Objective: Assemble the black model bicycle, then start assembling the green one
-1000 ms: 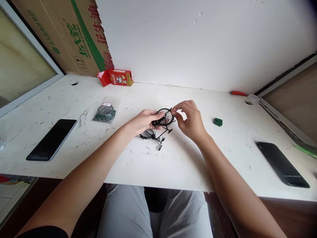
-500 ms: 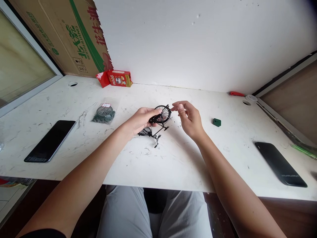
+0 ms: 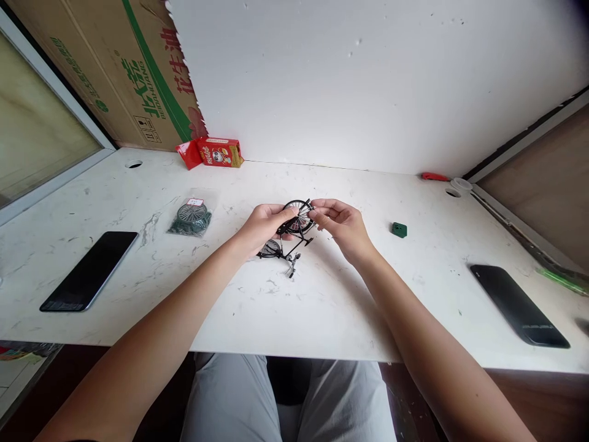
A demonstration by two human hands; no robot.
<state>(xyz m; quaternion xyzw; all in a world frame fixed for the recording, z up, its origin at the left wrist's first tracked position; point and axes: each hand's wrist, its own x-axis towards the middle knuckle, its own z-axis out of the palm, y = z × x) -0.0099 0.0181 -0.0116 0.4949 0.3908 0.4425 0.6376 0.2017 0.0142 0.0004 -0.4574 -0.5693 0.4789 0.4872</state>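
Note:
A small black model bicycle [image 3: 291, 244] is held over the middle of the white table, tilted, with its grey handlebars toward me. My left hand [image 3: 264, 228] grips it from the left, the thumb lying against the larger spoked wheel [image 3: 301, 221]. At that wheel's right edge, my right hand [image 3: 343, 224] has its thumb and fingers pinched together on the bicycle. Whether a tiny part sits between those fingertips is hidden. A second spoked wheel [image 3: 270, 248] shows just below my left hand.
To the left lie a clear bag [image 3: 191, 215] of dark green parts and a phone [image 3: 89, 270]. On the right are a green block [image 3: 399, 229] and a black phone [image 3: 519, 306]. A red box [image 3: 219, 152] stands by the back wall near a cardboard panel [image 3: 105, 73].
My right hand has moved left to the wheel, and its fingers have closed at the wheel's edge. My left hand still holds the bicycle. The view has shifted slightly.

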